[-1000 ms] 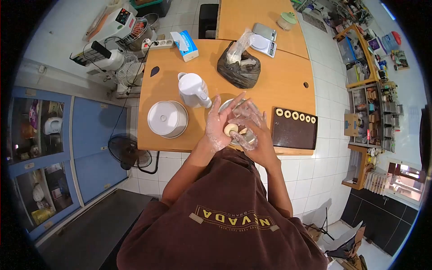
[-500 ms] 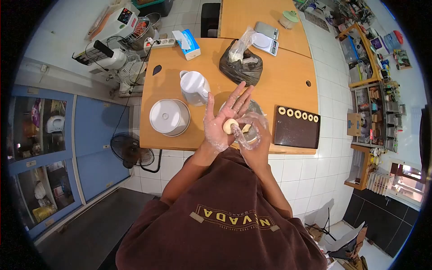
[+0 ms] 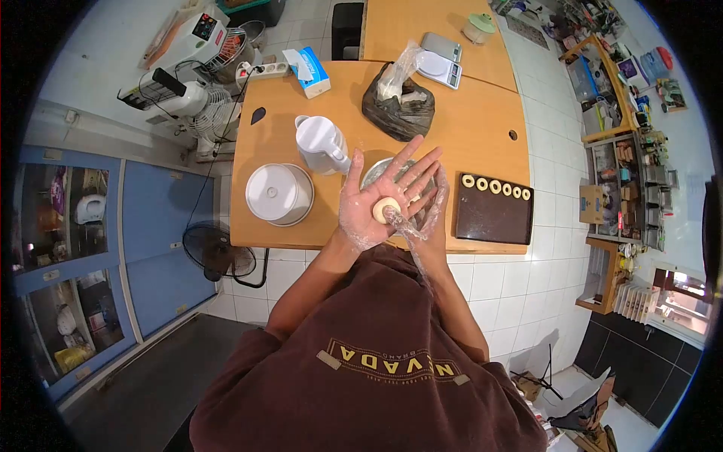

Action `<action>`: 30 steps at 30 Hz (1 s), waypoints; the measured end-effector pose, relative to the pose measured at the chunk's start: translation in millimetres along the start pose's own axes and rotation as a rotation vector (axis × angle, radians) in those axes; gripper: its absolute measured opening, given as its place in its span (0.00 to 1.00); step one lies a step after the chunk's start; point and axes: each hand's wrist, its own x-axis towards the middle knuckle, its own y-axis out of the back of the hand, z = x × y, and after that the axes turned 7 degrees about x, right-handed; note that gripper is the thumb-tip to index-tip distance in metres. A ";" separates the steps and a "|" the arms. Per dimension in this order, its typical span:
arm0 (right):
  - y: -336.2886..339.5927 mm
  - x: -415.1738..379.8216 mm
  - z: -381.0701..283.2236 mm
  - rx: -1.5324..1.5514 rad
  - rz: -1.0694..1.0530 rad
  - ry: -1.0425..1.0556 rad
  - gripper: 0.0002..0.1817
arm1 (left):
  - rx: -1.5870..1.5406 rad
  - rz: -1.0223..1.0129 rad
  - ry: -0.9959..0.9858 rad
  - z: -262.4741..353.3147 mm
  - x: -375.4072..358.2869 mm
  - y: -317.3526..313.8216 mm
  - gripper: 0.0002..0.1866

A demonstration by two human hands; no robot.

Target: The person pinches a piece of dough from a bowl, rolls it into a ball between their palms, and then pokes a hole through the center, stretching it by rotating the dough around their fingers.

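Observation:
A small round of pale dough (image 3: 386, 209) rests on the upturned palm of my left hand (image 3: 367, 205), whose fingers are spread and dusted with flour. My right hand (image 3: 430, 232) is beside it, also floury, with its thumb tip pressed on the middle of the dough. Its other fingers stretch upward, partly behind my left hand. Beyond both hands stands a bowl (image 3: 374, 170), mostly covered by them, so its contents hardly show. To the right lies a dark baking tray (image 3: 493, 218) with a row of several dough rings (image 3: 495, 186) along its far edge.
On the wooden table (image 3: 474, 128) stand a white lidded tub (image 3: 273, 193), a white pitcher (image 3: 319, 142), a black plastic bag (image 3: 410, 117), a tissue pack (image 3: 311, 73), kitchen scales (image 3: 438, 68) and a power strip (image 3: 263, 71). A black fan (image 3: 218, 248) stands at the left.
My right hand's fingers have straightened upward from a curled pose, while its thumb stays at the dough. My left hand's fingers have fanned wider. The view has shifted slightly.

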 end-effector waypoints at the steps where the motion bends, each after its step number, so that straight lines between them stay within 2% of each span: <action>1: 0.2 0.1 -1.3 -0.043 0.006 0.028 0.64 | 0.005 0.006 -0.001 -0.9 0.2 -1.3 0.54; 5: 1.3 0.6 -9.5 -0.181 0.022 0.113 0.63 | 0.042 0.024 -0.003 -3.9 -1.4 -2.4 0.54; 8: 11.9 1.7 9.1 -0.172 0.020 0.102 0.62 | 0.040 0.048 -0.008 -5.5 -2.3 2.9 0.53; 14: 9.0 -1.4 -5.2 -0.158 0.003 0.070 0.62 | -0.009 0.026 0.013 -7.7 -2.5 0.9 0.52; 20: 10.5 0.1 3.5 -0.229 -0.017 0.127 0.63 | 0.017 0.016 0.006 -8.4 -4.1 0.0 0.54; 30: -2.3 -0.6 4.3 -0.075 -0.028 0.085 0.64 | -0.021 0.003 -0.062 -6.5 -3.1 3.1 0.53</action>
